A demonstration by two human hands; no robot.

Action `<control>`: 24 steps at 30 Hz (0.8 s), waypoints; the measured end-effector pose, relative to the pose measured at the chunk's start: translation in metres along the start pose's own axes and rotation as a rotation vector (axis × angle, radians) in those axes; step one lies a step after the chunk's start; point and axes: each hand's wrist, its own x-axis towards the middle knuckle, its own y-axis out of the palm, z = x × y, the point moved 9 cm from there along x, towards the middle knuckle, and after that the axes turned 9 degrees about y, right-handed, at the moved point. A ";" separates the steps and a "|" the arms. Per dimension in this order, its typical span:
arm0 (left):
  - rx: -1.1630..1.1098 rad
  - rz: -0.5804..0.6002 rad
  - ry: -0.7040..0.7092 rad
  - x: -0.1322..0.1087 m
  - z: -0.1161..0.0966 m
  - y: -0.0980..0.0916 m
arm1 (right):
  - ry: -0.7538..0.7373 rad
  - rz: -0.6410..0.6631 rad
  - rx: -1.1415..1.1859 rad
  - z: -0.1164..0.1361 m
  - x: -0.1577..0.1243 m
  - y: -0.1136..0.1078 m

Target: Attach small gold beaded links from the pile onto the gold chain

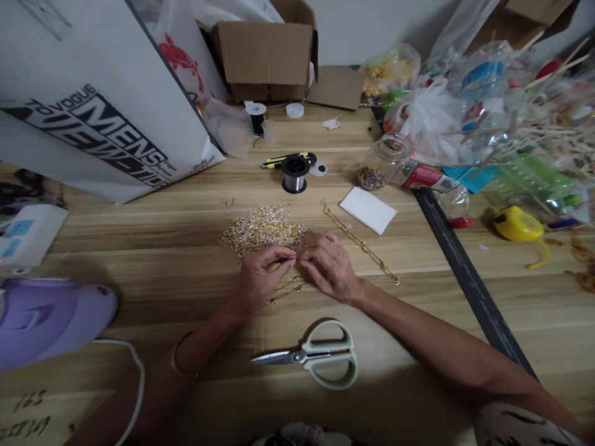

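My left hand (266, 272) and my right hand (329, 265) meet fingertip to fingertip over the table. Both are pinched closed; what lies between the fingers is too small to make out, perhaps part of a thin strand. Just beyond them spreads a pile of small gold and clear beads or links (264, 228). Under and between my hands lies a gold chain (286, 294), partly hidden. Another gold chain (363, 246) with small knots or beads stretches out to the right of my right hand. Nearer to me rest scissors (332, 356) with pale handles, blades pointing left.
Behind the pile stand a spool of wire (295, 174) and a yellow-black cutter (283, 161). A white card (369, 209) and a glass jar (388, 158) are at right, near a dark metal strip (469, 279). A purple iron (56, 319) sits left; a tape measure (518, 223) lies far right.
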 end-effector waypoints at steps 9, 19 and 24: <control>0.004 -0.007 -0.004 0.000 -0.003 0.000 | 0.009 0.014 0.001 0.001 0.000 0.000; 0.012 -0.005 0.012 0.000 -0.001 0.000 | -0.003 0.006 0.014 0.000 0.000 0.000; 0.014 0.008 0.005 0.000 -0.003 0.001 | 0.016 0.025 0.006 -0.001 0.000 0.001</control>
